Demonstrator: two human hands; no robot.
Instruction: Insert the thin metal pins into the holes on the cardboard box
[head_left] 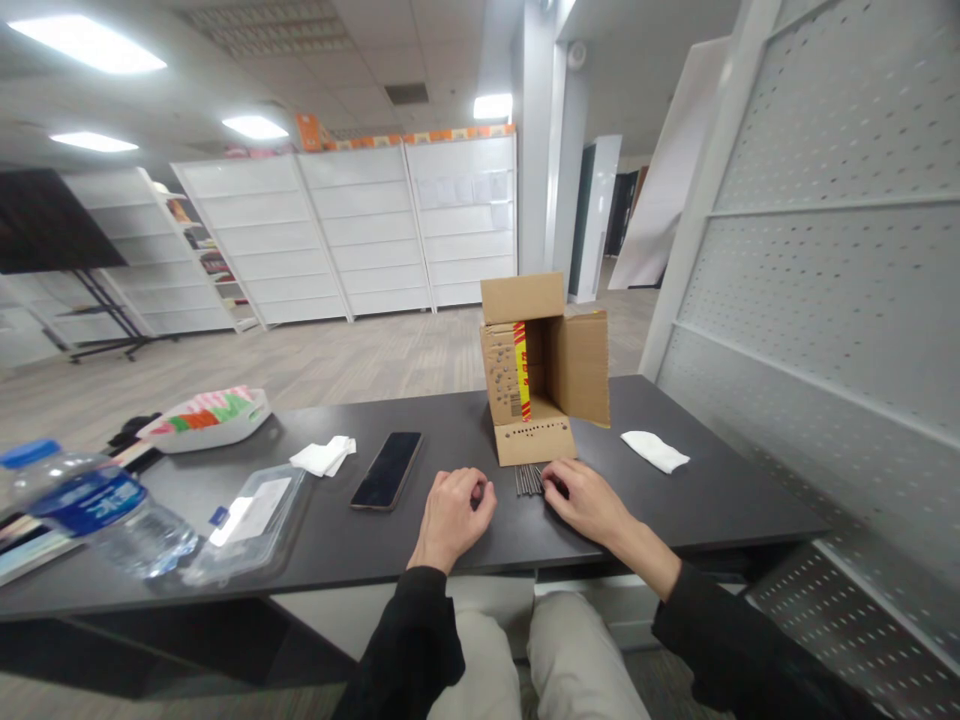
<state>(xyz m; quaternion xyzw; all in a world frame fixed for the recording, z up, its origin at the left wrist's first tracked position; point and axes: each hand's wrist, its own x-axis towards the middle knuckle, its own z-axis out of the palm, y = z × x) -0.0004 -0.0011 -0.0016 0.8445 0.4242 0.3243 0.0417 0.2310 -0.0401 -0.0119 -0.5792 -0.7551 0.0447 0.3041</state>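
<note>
On the dark table, a row of several thin metal nails or screws (528, 481) lies in front of an open cardboard box (544, 365). My right hand (585, 497) rests at the right end of this row, its fingers curled and the fingertips touching or very near the pieces. Whether it pinches one is hidden. To the left of the row, my left hand (454, 510) rests on the table with curled fingers, thumb close to the index finger. What it holds, if anything, does not show. The box's lowered front flap (535, 443) has a line of small dark holes or metal heads.
A phone (387, 471) lies left of my left hand. Further left are a folded tissue (324, 456), a clear plastic case (255, 520), a water bottle (101, 510) and a white basket (251, 425). Another tissue (655, 451) lies right of the box, near a perforated panel (817, 290).
</note>
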